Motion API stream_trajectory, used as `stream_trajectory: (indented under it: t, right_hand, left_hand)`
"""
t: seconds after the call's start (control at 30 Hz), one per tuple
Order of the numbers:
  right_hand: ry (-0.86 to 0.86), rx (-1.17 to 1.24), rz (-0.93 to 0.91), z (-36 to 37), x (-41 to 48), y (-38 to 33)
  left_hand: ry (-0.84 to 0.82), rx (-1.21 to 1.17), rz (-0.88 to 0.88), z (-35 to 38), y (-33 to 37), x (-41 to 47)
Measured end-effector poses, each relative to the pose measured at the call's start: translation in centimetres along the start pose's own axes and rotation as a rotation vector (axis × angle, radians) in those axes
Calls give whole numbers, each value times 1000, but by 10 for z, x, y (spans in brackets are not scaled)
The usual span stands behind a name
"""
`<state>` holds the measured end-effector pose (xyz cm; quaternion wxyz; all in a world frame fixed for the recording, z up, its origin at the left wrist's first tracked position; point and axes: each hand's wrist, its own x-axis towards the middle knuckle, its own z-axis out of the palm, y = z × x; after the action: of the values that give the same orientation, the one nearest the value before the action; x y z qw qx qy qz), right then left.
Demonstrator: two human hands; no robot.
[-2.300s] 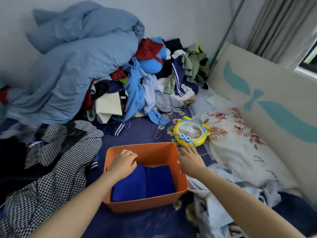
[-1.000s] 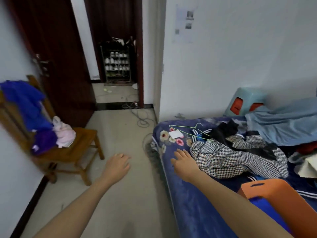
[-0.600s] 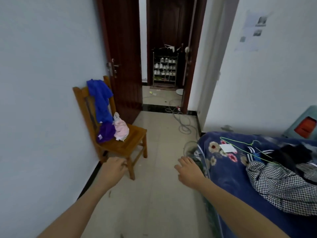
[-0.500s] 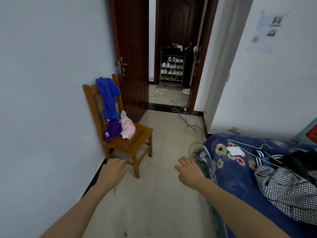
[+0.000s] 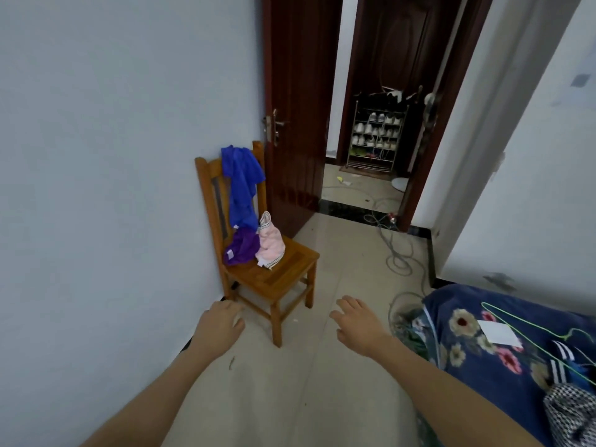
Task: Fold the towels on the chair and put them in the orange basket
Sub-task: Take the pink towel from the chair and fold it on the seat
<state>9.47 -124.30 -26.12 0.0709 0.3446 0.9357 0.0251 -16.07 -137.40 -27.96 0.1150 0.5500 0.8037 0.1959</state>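
Ahead, at 11 o'clock, the chair (image 5: 278, 279) bears a blue towel (image 5: 242, 185) over its back and a purple towel (image 5: 242, 248) and pink towel (image 5: 271, 246) on its seat, while the left grip (image 5: 219, 329) and right grip (image 5: 359, 327) hang loosely spread, empty.

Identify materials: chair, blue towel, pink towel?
Chair: wood, orange-brown varnish; visible panel joints and a sheen on the seat.
Blue towel: thin, soft cloth, possibly microfibre; hangs limp in narrow folds over the backrest.
Pink towel: thicker, plush cloth, probably terry; sits bunched in a mound, striped edge showing.
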Motion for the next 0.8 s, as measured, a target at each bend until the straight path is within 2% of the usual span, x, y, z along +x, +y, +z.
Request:
stream_trajectory:
  t: [0.17, 0.3, 0.4, 0.67, 0.8]
  right_hand:
    - [13, 20, -61, -7, 38, 62]
    - [-16, 34, -97, -11, 63, 105]
    - [-25, 51, -110, -7, 79, 131]
    - [-78, 65, -202, 7, 139, 166]
    - [-74, 65, -259, 8, 184, 180]
  left_hand:
    - [12, -19, -56, 16, 42, 53]
    - [84, -67, -87, 35, 77, 80]
    - [24, -63, -162, 50, 89, 90]
    - [31, -13, -320, 76, 78, 137]
    - [93, -54, -396, 85, 61, 179]
